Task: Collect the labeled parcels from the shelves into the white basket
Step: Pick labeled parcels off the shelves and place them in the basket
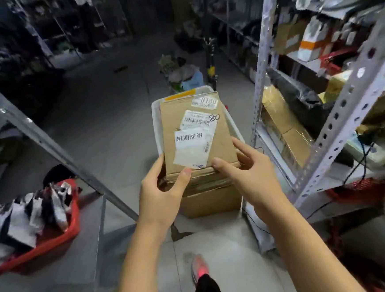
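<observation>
Brown cardboard fills the middle of the view: a flat parcel (197, 134) with several white labels on its face is held tilted up over the white basket (156, 125). Nearest the camera, the left hand (160, 192) grips the parcel's lower left corner, thumb on the front and fingers curled behind. The right hand (241, 162) pinches the lower right edge, thumb on the face and fingers spread along the side. Both hands are closed on the parcel, so it is not yet released.

Under the held parcel sits a larger brown box (210, 197), with what looks like a stack of flat cardboard pieces on top of it; whether this box rests in the basket or on the floor just in front of it I cannot tell. The basket's rim shows to the left and beyond the parcel, so the parcel is above it rather than inside.

My judgement is that collecting is mid-way: at least one labeled parcel is about to go in. To the right, the metal shelves (336, 116) still carry many boxes (284, 120) and bags, so plenty may remain. A red basket (62, 234) of grey mailers sits on the left shelf.
</observation>
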